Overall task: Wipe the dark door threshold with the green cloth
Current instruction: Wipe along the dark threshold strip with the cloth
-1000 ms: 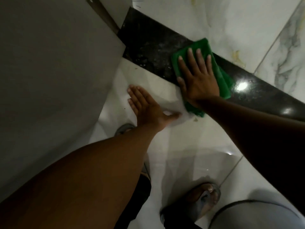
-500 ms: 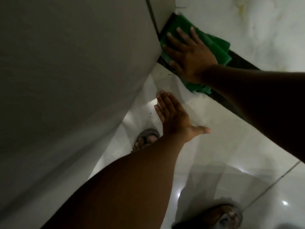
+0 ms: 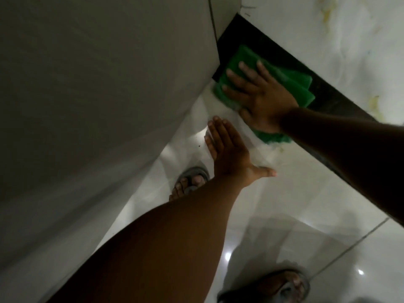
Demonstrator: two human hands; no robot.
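Note:
The dark door threshold [image 3: 240,38] runs diagonally from the wall's corner at top centre down to the right, where my right forearm hides part of it. A folded green cloth [image 3: 290,82] lies across its near end and spills onto the white tile. My right hand [image 3: 260,97] presses flat on the cloth, fingers spread and pointing toward the wall. My left hand [image 3: 229,154] rests flat on the white floor just below the cloth, fingers together, thumb out, holding nothing.
A large grey wall or door panel [image 3: 98,95] fills the left side and meets the threshold. Glossy white marble tiles [image 3: 328,29] lie on both sides of the threshold. My sandalled feet [image 3: 190,182] stand on the near tiles.
My right hand and the cloth slid left along the threshold to the wall's corner, then back out slightly to the right. My left hand stayed flat on the tile.

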